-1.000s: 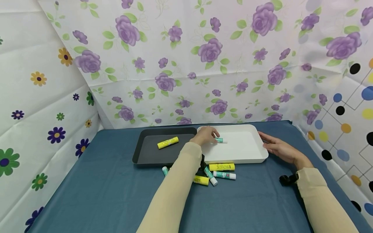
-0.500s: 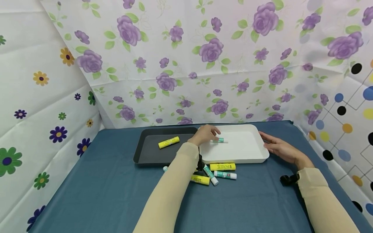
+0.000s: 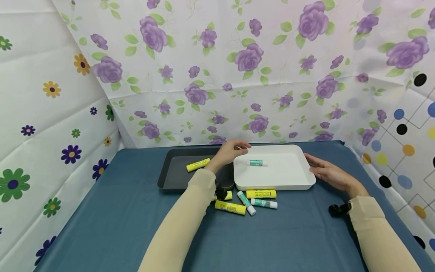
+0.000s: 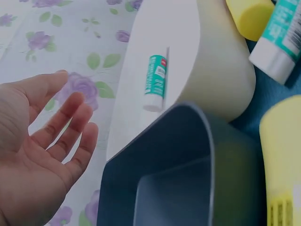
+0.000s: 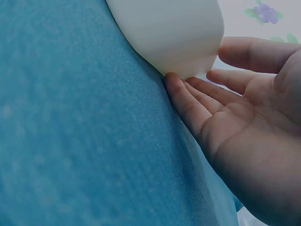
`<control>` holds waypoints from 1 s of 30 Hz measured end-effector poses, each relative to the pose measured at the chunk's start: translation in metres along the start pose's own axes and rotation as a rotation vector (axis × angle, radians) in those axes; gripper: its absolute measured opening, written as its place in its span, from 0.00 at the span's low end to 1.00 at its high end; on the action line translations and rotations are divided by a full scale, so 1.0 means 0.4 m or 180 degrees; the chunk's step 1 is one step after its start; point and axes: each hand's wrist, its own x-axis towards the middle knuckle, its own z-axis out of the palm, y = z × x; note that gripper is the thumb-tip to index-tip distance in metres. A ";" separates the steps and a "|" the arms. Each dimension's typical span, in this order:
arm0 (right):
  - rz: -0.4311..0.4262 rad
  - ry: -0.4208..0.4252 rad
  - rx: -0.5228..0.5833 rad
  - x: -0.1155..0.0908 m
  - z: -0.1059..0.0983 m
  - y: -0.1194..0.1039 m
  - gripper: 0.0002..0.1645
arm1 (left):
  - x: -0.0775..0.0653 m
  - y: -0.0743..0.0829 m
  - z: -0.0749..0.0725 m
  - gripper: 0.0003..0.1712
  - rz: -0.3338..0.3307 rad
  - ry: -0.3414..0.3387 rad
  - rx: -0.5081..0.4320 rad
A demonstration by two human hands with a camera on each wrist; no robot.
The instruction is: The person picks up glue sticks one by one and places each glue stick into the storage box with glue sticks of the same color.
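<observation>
A: Far left?
B: Tray, dark grey, rectangular, plastic-looking (image 3: 171, 178). Contents: one yellow cylindrical plastic-looking glue stick (image 3: 198, 165).
A: Next along?
B: Left hand (image 3: 228, 153), by the trays' meeting edges: fingers loosely bent, grasping nothing. Nearer, on the blue cloth (image 3: 289, 234): a part-covered yellow stick (image 3: 229, 195), a fully visible yellow stick (image 3: 230, 207), a slanting green-and-white glue stick (image 3: 246, 203), a yellow stick beside the white tray (image 3: 261, 194), a level green-and-white stick (image 3: 264, 204).
A: Right?
B: Tray, white, rectangular, plastic-looking (image 3: 282, 177); one green-and-white stick (image 3: 256, 163) lying inside. Right hand (image 3: 331, 175): fingers extended against its right wall, clasping nothing.
A: Step in hand?
B: Presumably sorting by colour, between placements. The next move probably calls for the left hand to pinch a loose stick by its barrel.
A: Obscured?
B: Left sleeve (image 3: 180, 219) covers some cloth; sticks beneath, uncertain. Labels illegible. Left hand's height: cannot tell.
</observation>
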 end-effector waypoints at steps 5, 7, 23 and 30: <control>0.0005 -0.0012 0.0006 0.003 0.001 0.003 0.46 | -0.030 0.000 -0.018 0.16 0.0005 0.0010 -0.0187; 0.0005 -0.0018 0.0008 0.004 0.001 0.005 0.46 | -0.041 0.001 -0.023 0.16 -0.0002 -0.0020 -0.0241; -0.0023 -0.0035 -0.0020 0.004 -0.003 0.008 0.45 | -0.173 0.041 -0.056 0.15 0.0214 -0.0125 -0.0143; -0.0008 -0.0021 -0.0005 0.002 -0.002 0.001 0.46 | -0.260 0.029 -0.085 0.16 0.0099 0.0018 -0.0235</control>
